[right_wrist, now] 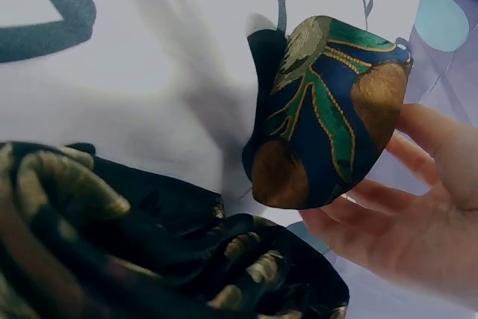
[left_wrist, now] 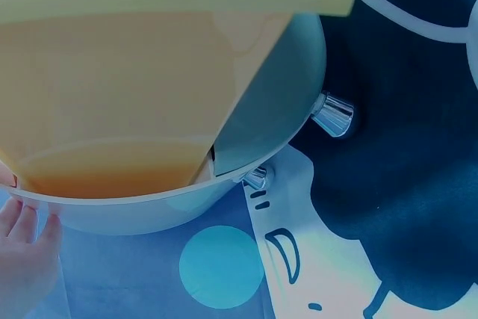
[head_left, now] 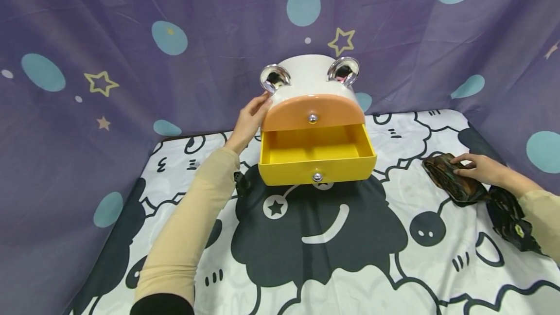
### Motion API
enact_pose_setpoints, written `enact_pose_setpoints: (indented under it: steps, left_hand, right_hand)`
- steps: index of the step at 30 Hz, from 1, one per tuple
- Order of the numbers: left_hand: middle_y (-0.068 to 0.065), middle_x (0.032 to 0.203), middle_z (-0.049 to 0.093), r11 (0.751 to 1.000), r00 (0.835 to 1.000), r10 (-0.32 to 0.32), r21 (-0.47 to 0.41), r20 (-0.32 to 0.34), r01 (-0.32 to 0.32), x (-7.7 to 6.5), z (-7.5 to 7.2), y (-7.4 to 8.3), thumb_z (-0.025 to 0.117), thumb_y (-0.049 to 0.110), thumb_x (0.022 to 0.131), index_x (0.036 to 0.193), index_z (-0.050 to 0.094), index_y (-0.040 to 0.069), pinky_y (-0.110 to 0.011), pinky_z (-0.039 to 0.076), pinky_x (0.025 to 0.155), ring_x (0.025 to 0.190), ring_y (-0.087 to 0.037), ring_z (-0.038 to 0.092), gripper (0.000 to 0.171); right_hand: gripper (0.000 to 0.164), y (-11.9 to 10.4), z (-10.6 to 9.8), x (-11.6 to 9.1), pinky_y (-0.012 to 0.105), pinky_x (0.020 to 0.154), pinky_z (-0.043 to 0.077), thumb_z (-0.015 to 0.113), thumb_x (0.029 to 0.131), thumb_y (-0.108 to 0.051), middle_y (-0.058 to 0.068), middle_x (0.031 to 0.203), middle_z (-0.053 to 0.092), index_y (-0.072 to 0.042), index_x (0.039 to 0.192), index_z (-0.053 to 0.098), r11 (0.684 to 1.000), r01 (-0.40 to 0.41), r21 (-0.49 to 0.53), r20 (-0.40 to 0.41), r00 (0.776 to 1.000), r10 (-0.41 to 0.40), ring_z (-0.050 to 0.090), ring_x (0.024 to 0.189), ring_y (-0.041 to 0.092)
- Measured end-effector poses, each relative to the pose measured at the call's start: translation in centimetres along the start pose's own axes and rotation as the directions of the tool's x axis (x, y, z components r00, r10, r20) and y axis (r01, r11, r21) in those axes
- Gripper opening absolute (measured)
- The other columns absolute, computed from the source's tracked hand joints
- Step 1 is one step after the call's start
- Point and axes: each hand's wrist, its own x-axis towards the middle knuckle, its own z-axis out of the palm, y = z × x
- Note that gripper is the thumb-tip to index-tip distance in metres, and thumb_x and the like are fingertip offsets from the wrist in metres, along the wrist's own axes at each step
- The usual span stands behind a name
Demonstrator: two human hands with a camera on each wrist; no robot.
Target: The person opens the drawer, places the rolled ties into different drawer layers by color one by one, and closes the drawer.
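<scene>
Head view: a white two-drawer cabinet (head_left: pixel 308 74) stands at the far side of the cartoon-print tablecloth (head_left: pixel 367 295), against a purple curtain (head_left: pixel 218 4), with two chrome eye-shaped ornaments (head_left: pixel 343 71) on its top. Its upper orange drawer (head_left: pixel 286 114) is closed. Below it the yellow drawer (head_left: pixel 288 174) is pulled well out, and its bare yellow floor and inner walls show between the sides. Each drawer front bears a chrome knob, the lower one (head_left: pixel 317 177) centred on the yellow panel. The left hand (head_left: pixel 251 118) touches the cabinet's left side just below one ornament, its fingers extended and relaxed against the white shell. Well apart to the right, the right hand (head_left: pixel 481 168) rests on a folded patterned cloth (head_left: pixel 446 179) lying on the tablecloth; I cannot tell whether it pinches the cloth, since the fingertips are partly hidden in the right wrist view. That view shows navy fabric with green leaves and brown rounds, and a crumpled dark cloth (right_wrist: pixel 149 237) just beside it.
</scene>
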Motion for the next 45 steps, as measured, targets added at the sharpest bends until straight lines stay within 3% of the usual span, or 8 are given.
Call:
enact_pose_setpoints:
  steps: [9, 18, 27, 36, 41, 45]
  left_hand:
    - [0.003, 0.138, 0.037, 1.0, 1.0, -0.011, -0.012, 0.008, 0.011, -0.1, 0.0, 0.0, 0.051, 0.032, 0.09, 0.128, 0.047, 0.009, -0.019, 0.029, 0.102, 0.125, -0.01, 0.034, 0.045]
    - [-0.004, 0.14, 0.035, 1.0, 1.0, -0.027, -0.012, 0.015, 0.027, -1.5, 0.3, 2.3, 0.049, 0.023, 0.091, 0.128, 0.044, 0.001, -0.022, 0.028, 0.104, 0.127, -0.015, 0.032, 0.043]
    - [0.001, 0.139, 0.036, 1.0, 1.0, -0.009, -0.023, 0.012, 0.009, -0.5, 0.0, 0.5, 0.051, 0.03, 0.09, 0.128, 0.046, 0.006, -0.02, 0.028, 0.103, 0.126, -0.012, 0.033, 0.045]
    - [0.004, 0.138, 0.038, 1.0, 1.0, 0.009, -0.006, -0.006, -0.009, -0.1, 0.0, -0.2, 0.051, 0.034, 0.089, 0.127, 0.048, 0.009, -0.019, 0.029, 0.102, 0.125, -0.009, 0.035, 0.045]
    - [0.002, 0.138, 0.037, 1.0, 1.0, -0.004, -0.022, -0.005, 0.004, -0.1, 0.0, 0.1, 0.051, 0.03, 0.09, 0.127, 0.047, 0.007, -0.019, 0.028, 0.102, 0.126, -0.01, 0.034, 0.044]
    - [-0.002, 0.14, 0.035, 0.999, 1.0, -0.015, -0.028, 0.002, 0.015, -0.9, 0.1, 1.5, 0.049, 0.025, 0.091, 0.128, 0.045, 0.003, -0.02, 0.027, 0.103, 0.127, -0.014, 0.032, 0.043]
  right_hand:
    - [0.034, 0.5, 0.7, -0.2, 0.039, 0.063, 0.049, 0.057, 0.085, -0.009, 0.043, 0.106, 0.043, 0.014, 0.106, 0.044, 0.999, 0.02, 0.031, 0.001, 1.0, -0.02, 0.056, 0.084, 0.048]
    - [0.033, 0.4, 1.0, -0.1, 0.034, 0.062, 0.047, 0.059, 0.083, -0.008, 0.041, 0.101, 0.045, 0.012, 0.103, 0.043, 0.999, 0.019, 0.05, -0.018, 1.0, -0.018, 0.056, 0.083, 0.044]
    - [0.035, -0.2, 1.3, 0.3, 0.023, 0.059, 0.04, 0.062, 0.081, -0.009, 0.034, 0.097, 0.048, 0.011, 0.104, 0.044, 0.998, -0.005, 0.068, -0.046, 0.999, 0.008, 0.048, 0.073, 0.018]
    - [0.038, -0.6, 2.0, 0.3, 0.022, 0.054, 0.039, 0.063, 0.08, -0.007, 0.035, 0.098, 0.046, 0.012, 0.106, 0.043, 0.996, -0.01, 0.093, -0.09, 0.996, 0.019, 0.046, 0.062, 0.01]
    - [0.034, -0.8, 2.4, 0.4, 0.018, 0.058, 0.036, 0.066, 0.076, -0.003, 0.035, 0.099, 0.048, 0.009, 0.102, 0.048, 0.995, 0.055, 0.078, -0.173, 0.984, -0.041, 0.048, 0.074, 0.02]
    - [0.033, -1.0, 2.5, 0.4, 0.016, 0.06, 0.034, 0.067, 0.074, -0.002, 0.034, 0.098, 0.05, 0.007, 0.101, 0.05, 0.994, 0.085, 0.071, -0.211, 0.975, -0.068, 0.048, 0.082, 0.031]
